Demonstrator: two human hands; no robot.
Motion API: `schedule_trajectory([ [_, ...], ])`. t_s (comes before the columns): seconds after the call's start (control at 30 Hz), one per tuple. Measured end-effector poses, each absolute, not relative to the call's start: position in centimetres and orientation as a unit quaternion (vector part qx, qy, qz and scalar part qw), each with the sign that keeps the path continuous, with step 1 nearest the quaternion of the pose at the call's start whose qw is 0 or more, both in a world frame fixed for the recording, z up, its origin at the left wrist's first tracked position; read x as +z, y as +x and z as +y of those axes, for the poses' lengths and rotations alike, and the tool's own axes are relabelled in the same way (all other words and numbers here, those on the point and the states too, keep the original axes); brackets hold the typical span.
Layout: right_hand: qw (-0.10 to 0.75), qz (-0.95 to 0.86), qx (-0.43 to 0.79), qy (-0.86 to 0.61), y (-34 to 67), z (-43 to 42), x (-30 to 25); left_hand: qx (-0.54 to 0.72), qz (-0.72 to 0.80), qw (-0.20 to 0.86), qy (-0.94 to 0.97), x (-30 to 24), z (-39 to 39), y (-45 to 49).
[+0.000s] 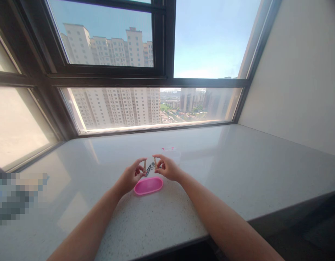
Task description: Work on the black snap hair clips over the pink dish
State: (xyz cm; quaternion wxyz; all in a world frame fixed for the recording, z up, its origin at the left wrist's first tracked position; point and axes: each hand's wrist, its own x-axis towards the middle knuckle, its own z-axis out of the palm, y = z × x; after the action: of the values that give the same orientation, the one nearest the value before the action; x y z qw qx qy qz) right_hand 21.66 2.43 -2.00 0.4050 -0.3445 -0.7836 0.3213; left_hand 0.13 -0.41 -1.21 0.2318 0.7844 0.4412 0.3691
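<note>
In the head view, the pink tray (148, 186) rests on the counter (224, 159) and serves as landmark. Just beyond its left end, the left hand (132, 176) holds a slim tan piece (144, 165) roughly upright, fingers closed at its ends; just beyond its right end, the right hand (167, 168) grips a second tan piece (155, 163) the same way. The two stand apart. The work looks midway: both pieces are in hand, neither is in the tray, and small dark items (148, 170) lie loose beyond it. Only bare pink floor shows inside the tray. Farther beyond sits a clear item with pink tabs (172, 148), perhaps a lid; I cannot tell its contents.
</note>
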Motion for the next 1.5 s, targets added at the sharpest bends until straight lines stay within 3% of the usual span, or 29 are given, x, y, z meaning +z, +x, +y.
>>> schedule_trajectory([
  [1.5, 0.385, -0.796, 0.292, -0.365, 22.24, 2.43, -1.65, 0.379, 0.44, 0.23, 0.781, -0.96, -0.49, 0.0],
])
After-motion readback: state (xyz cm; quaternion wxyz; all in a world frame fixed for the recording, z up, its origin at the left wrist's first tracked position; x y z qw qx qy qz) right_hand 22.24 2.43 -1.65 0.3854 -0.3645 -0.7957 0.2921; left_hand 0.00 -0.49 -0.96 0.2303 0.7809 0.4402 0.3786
